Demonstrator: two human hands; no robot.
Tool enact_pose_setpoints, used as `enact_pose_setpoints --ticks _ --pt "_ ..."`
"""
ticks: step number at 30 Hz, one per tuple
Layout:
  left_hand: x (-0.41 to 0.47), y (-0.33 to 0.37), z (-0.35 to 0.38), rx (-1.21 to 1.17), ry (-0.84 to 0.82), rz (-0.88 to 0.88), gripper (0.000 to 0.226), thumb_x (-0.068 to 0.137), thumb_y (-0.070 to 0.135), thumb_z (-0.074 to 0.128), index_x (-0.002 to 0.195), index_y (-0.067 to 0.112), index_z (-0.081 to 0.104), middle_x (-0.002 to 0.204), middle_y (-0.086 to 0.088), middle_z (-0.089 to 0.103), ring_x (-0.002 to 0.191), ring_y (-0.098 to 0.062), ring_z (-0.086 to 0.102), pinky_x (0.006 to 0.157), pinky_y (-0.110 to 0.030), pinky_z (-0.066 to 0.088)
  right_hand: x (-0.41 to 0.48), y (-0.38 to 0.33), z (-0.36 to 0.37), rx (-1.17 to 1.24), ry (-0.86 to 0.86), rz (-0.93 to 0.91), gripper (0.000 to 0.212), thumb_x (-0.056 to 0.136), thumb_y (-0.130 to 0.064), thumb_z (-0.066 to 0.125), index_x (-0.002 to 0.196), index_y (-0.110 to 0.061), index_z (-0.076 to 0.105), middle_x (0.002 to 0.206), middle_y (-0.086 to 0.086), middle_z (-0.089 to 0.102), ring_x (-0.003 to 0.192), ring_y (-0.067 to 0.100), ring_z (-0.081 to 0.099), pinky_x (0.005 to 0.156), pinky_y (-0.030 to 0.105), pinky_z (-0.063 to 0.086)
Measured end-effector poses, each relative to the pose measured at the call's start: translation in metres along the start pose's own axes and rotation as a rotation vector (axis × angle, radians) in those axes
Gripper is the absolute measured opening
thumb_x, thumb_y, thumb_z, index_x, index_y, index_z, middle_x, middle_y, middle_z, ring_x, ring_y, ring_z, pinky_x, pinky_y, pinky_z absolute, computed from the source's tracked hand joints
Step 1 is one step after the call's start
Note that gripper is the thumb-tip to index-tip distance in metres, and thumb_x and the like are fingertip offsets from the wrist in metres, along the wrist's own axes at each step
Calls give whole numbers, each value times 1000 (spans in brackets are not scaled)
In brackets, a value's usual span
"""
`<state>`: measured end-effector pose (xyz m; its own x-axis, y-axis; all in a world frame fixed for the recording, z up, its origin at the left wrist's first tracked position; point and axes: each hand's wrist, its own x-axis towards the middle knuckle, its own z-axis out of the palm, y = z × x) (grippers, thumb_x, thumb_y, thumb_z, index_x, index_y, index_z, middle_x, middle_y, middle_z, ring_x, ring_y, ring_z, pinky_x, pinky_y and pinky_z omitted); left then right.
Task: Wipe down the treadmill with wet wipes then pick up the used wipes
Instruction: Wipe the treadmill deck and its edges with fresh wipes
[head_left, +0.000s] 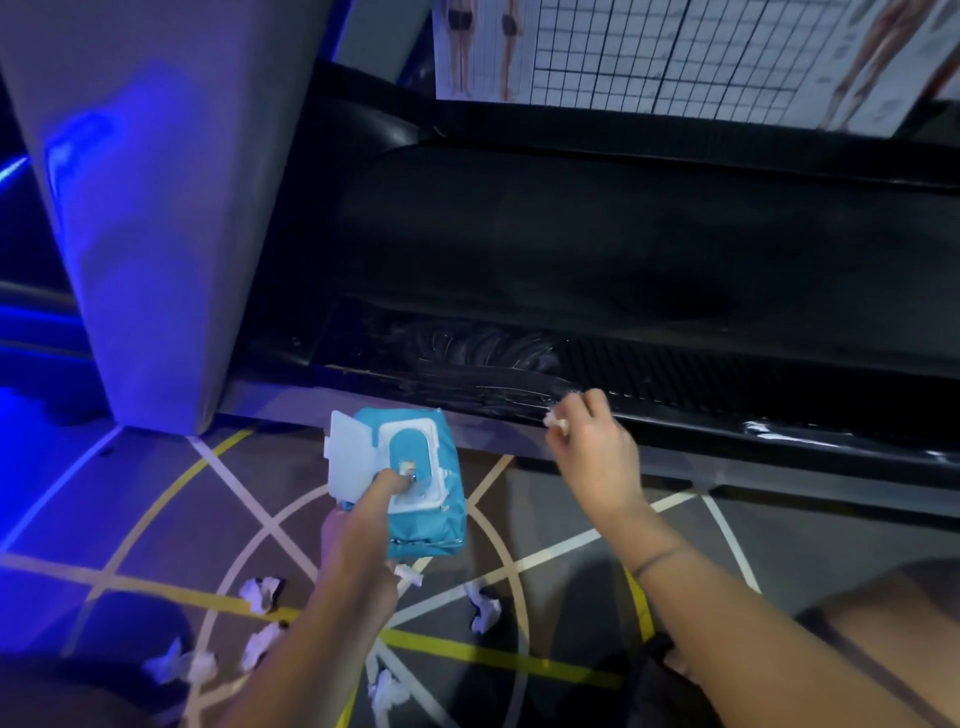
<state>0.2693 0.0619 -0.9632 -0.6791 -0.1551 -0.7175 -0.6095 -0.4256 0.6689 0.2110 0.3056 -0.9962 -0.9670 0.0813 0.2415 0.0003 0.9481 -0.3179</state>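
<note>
Treadmill (571, 249) fills the top of the head view, black, with wet streaks on its near side rail (493, 374). One blue wipes pack (423, 525) has its white lid (348, 457) flipped open; what shows in the hole is too small to tell. The left hand (358, 535) curls its fingers round the pack, thumb at the hole. The right hand (592, 452) pinches one small wipe (557, 422) tight against the rail. At least five crumpled used wipes (260, 592) lie on the floor (156, 493).
</note>
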Motion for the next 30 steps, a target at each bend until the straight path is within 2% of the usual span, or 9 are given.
enact_pose_setpoints --ticks 2,4,9,15,19,21,25,27,30 --pt "-2 2 0 7 -10 -13 58 81 29 81 133 12 63 114 -15 78 100 -40 77 90 -74 55 -1 -22 9 -6 -41 -66 15 88 -17 71 96 -12 59 98 10 56 64 36 64 45 35 42" --pt "-2 3 -3 20 4 -7 56 83 29 80 133 11 63 112 -15 78 98 -40 77 87 -74 55 0 -40 19 -4 -112 -113 11 96 -21 60 103 -13 58 101 9 59 74 40 67 53 42 47" --pt "-3 1 -13 -13 26 6 47 89 22 74 134 10 61 113 -15 78 102 -36 76 74 -40 61 11 -54 31 -37 -210 -46 18 102 -26 47 115 -14 52 101 10 70 85 42 69 62 41 46" --pt "-2 2 -12 -6 9 31 40 91 21 71 128 8 64 113 -18 78 95 -37 77 66 -39 63 12 -20 18 -39 -247 69 16 100 -20 48 116 -14 49 91 15 71 83 42 67 61 39 38" --pt "-1 0 3 3 14 39 44 87 23 77 129 13 66 109 -13 79 95 -38 78 85 -62 62 -3 23 3 -17 -187 138 17 98 -23 54 112 -14 52 91 14 71 83 42 67 59 36 33" --pt "-3 -2 12 26 18 61 45 85 23 79 128 14 68 108 -11 80 96 -38 78 86 -67 59 -10 41 -4 7 -149 158 15 97 -24 59 106 -14 52 87 14 69 80 44 66 57 38 35" --pt "-7 -6 27 41 19 74 40 87 17 79 126 13 71 107 -8 80 97 -36 78 72 -47 62 -19 66 -17 18 -97 261 12 94 -22 61 100 -17 52 95 10 71 81 44 65 60 39 42" --pt "-9 -7 31 36 4 79 40 87 17 79 126 16 71 107 -5 81 97 -33 78 72 -44 63 -21 71 -22 1 -86 319 12 95 -24 59 100 -19 49 101 3 74 84 41 66 62 37 40" --pt "-11 -7 32 45 4 94 40 88 18 80 127 17 70 106 -3 81 95 -32 78 67 -42 62 -20 61 -24 -5 -63 316 17 93 -29 61 96 -20 46 92 3 74 83 41 66 61 36 35"
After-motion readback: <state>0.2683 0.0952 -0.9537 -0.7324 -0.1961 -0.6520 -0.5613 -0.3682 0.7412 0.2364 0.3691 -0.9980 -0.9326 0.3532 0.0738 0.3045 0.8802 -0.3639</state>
